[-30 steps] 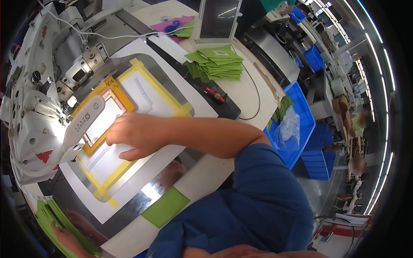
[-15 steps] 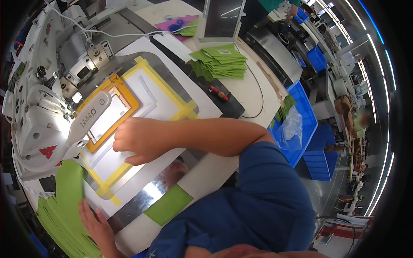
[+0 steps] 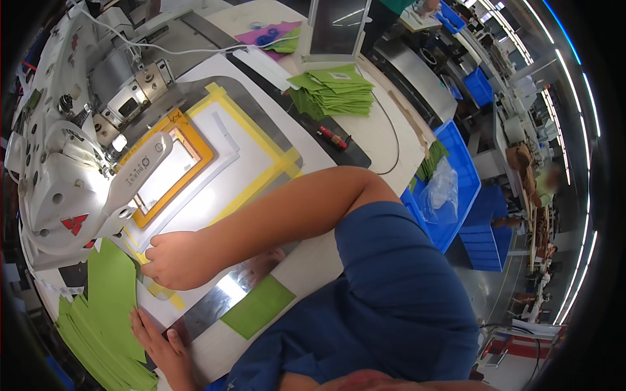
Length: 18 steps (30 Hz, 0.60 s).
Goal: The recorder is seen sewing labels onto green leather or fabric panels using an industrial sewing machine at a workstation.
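Observation:
My right hand (image 3: 181, 260) is closed, fingers curled, over the lower left part of a white sheet edged with yellow tape (image 3: 255, 189). What its fingers hold, if anything, is hidden. Beside it, a green fabric piece (image 3: 112, 287) lies near the sewing machine (image 3: 62, 195). My left hand (image 3: 160, 342) rests open at that piece's lower right edge, fingers stretched out. Under the machine's head sits a yellow-orange frame (image 3: 202, 151) with a rectangular window, partly covered by a white arm-shaped lamp (image 3: 140, 171).
Several green pieces (image 3: 85, 339) lie at the lower left; another green rectangle (image 3: 259, 306) lies near the front edge. A green stack (image 3: 332, 88) and a red-handled tool (image 3: 332, 137) are farther back. On the right, a blue bin (image 3: 464, 186) holds clear plastic.
My right hand has moved left and toward me, from the yellow-orange frame to beside the green fabric. My left hand has shifted slightly right, and the green piece beside it has spread rightward.

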Tool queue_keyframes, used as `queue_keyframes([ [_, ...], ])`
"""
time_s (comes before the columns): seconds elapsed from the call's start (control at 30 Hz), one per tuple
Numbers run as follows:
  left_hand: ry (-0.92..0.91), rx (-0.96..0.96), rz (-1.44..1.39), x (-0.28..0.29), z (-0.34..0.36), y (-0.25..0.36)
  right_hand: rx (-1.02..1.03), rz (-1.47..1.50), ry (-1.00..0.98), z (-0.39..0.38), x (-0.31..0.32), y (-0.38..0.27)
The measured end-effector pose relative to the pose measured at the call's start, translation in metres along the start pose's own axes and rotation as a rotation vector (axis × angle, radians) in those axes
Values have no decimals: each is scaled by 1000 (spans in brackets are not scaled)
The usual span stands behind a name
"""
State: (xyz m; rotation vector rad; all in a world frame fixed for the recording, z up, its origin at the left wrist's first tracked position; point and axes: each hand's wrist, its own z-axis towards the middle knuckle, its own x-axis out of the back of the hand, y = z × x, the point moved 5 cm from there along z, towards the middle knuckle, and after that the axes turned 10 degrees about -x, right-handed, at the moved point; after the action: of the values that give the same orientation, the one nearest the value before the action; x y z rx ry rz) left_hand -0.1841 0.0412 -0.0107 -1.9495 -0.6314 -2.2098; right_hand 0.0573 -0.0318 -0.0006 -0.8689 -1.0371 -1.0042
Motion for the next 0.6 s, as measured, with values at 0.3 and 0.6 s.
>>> queue_keyframes([
  [0.3, -23, -32, -24, 9, 0, -18, -4, 5, 181, 11, 10, -7],
  [0.6, -16, -75, -7, 7, -6, -22, 20, 36, 109, 20, -10, -18],
])
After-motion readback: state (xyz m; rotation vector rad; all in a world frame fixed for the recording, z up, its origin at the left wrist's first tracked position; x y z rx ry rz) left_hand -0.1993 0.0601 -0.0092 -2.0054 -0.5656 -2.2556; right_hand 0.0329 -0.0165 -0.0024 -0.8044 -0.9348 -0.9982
